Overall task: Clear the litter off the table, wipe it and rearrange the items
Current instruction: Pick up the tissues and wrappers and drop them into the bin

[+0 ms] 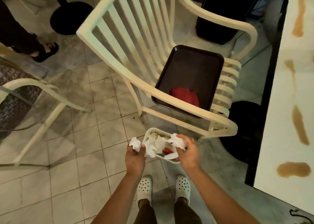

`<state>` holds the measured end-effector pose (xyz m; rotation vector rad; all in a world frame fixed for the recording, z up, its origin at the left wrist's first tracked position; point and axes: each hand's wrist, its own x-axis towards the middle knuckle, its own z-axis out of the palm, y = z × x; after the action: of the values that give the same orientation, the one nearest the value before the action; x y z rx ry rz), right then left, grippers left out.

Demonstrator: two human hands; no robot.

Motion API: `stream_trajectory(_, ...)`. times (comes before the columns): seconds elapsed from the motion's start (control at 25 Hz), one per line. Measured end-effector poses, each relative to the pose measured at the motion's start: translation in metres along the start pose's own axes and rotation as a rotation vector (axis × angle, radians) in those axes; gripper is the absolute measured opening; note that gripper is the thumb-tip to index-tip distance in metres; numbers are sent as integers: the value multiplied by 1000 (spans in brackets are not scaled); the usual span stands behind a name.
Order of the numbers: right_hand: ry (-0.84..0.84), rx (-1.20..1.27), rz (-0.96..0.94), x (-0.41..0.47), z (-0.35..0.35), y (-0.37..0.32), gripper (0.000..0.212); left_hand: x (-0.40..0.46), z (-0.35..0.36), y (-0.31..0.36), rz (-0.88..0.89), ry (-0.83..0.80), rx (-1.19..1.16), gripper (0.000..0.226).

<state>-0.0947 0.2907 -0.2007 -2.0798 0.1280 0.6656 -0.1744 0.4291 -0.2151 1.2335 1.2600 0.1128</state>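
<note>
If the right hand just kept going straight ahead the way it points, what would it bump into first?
Probably the armrest of the cream chair, just beyond the right hand, which grips a crumpled napkin over the food container. Depth is unclear; the hand might pass under the armrest.

hands [135,157] gripping litter-filled container [153,133], tray [190,74] on chair [136,42]

No text, label or number can be read anywhere.

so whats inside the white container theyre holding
The white container holds crumpled white tissue, with something red and a white scrap showing underneath. Whatever lies below the paper is covered. The left hand grips another tissue wad; the right hand grips the tissue at the rim.
</note>
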Motion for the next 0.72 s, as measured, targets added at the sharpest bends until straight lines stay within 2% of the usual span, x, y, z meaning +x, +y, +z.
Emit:
stream_trajectory(0.08,79,59,97,22,20,30,38,26,2,-18,10,52,116,36)
stream_trajectory(0.16,143,92,186,39,38,59,41,50,3,-38,-8,54,128,35)
stream_trajectory(0.28,213,31,209,60,59,95,39,79,11,-65,-60,-30,83,32)
stream_trajectory(0.52,252,-43,237,96,98,145,31,133,29,-120,-51,-82,95,34)
stream_trajectory(0.6,259,-130,223,107,108,155,33,150,35,-134,-16,-84,173,36)
stream_trajectory(0.72,209,-256,174,122,122,171,37,167,48,-146,138,-98,346,35)
